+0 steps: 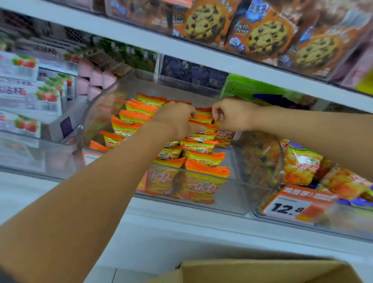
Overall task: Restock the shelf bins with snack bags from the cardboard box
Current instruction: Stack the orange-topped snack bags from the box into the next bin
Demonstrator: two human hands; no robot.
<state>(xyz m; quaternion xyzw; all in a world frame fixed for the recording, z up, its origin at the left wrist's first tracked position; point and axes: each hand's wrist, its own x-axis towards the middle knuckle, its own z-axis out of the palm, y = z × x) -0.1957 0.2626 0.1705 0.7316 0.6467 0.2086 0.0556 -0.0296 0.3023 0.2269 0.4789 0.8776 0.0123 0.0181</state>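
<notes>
Left hand (176, 120): reaching into the clear bin, fingers curled down over the top of an orange bag, looks like a grip on it, knuckles up.
Right hand (232, 115): closed up tight, fingertips pinching the edge of the same cluster of bags, just beside the left one, nearly touching.
Bags (201, 154): orange and yellow-green snack packs, standing in rows, tops up, pretty packed toward the front, a second row running back on the left side.
Held bag (202, 116): sits mid-bin between both hands, tilted a bit, can't tell if it's fully lifted off the ones under it.
Bin (111, 89): clear plastic, curved side walls, on the middle shelf, open on top.
Next bin right (277, 166): also clear, holding similar packs with purple trim (302, 164), a bit blurry.
Price tag (296, 204): orange and white, reads 12.8, clipped at the front of that right bin.
Shelf (187, 225): white, front edge running across under the bins.
Upper shelf: cookie packs (264, 32) with choc chip pictures, lined up above.
Left side: strawberry boxes (19, 95) stacked, pink packs behind, blurry.
Box (256, 275): cardboard, bottom of view, below the shelf, only the flap and rim showing, well apart from both hands.
</notes>
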